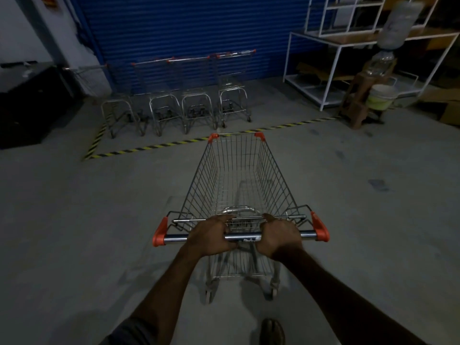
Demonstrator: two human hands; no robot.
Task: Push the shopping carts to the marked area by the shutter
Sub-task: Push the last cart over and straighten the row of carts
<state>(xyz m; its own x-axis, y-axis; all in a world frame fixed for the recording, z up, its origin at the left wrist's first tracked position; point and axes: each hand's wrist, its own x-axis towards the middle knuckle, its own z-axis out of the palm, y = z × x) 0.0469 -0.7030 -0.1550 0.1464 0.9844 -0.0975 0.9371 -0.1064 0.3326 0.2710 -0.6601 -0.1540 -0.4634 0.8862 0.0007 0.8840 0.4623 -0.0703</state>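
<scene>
Shopping cart (273, 170) faces striped tape (159, 146), 4 parked carts (196, 108) along shutter (186, 28).

- Single view from a camera worn on the head, facing forward and tilted down along both forearms.
- Nearest, low centre: left hand (211, 235) and right hand (280, 239) gripping the cart handle (242, 237).
- Farthest, top of view: blue shutter (174, 33), roughly straight ahead.
- Grey floor (74, 220) fills the middle; the wide-angle lens curves the edges.
</scene>
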